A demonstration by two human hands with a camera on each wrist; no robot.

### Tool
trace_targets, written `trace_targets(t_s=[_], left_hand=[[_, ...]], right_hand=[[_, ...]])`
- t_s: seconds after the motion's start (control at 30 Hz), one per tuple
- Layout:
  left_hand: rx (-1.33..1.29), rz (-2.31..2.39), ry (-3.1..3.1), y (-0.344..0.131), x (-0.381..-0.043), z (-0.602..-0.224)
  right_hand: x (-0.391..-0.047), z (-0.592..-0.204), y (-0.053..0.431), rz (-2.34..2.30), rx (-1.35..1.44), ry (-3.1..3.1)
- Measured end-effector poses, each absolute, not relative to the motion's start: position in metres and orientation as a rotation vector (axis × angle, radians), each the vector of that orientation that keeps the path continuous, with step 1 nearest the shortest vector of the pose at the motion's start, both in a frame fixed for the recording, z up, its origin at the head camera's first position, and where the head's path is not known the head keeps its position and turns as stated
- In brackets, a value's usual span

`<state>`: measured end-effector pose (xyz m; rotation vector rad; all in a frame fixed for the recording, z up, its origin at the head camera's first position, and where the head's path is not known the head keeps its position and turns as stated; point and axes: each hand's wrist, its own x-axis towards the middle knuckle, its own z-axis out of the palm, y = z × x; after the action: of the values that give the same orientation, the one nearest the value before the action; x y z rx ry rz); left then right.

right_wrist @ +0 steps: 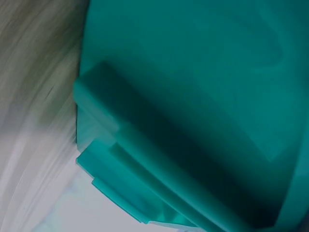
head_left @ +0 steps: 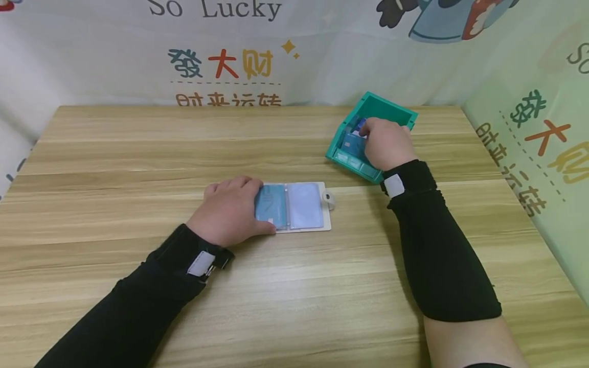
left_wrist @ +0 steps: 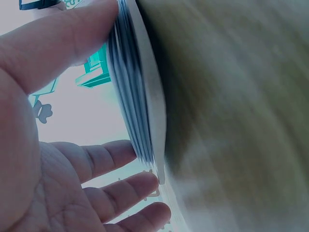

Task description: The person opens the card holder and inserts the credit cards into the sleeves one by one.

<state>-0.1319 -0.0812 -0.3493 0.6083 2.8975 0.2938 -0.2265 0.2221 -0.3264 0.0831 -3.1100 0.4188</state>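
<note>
An open card holder [head_left: 306, 205] with clear sleeves and a snap tab lies on the table, a blue card [head_left: 270, 205] in its left sleeve. My left hand [head_left: 230, 212] grips the holder's left part, thumb at the near edge and fingers at the far edge. From the left wrist, the stacked sleeves [left_wrist: 130, 92] show edge-on between thumb and fingers of the left hand [left_wrist: 58, 140]. Inside a green bin [head_left: 352, 161], my right hand [head_left: 388, 143] reaches down over blue cards [head_left: 353, 145]. Its fingertips are mostly hidden, and I cannot tell whether they pinch a card.
The bin stands at the back right of the wooden table [head_left: 294, 296], tilted at an angle; its green wall [right_wrist: 193, 72] fills most of the right wrist view. A printed cloth [head_left: 313, 76] hangs behind the table, with another printed sheet [head_left: 529, 153] along the right side.
</note>
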Motion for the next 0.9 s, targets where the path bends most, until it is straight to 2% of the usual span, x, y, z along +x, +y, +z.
trace_targets(t_s=[0.47,0.9], left_hand=[[0.614,0.286,2.889,-0.081,-0.132,-0.348],[0.604,0.286,2.891,-0.083,-0.134,-0.345]], right_hand=[[-0.223,-0.316,0.222,0.515,0.140,-3.004],[-0.208,-0.289,0.216,0.698,0.040,-2.897]])
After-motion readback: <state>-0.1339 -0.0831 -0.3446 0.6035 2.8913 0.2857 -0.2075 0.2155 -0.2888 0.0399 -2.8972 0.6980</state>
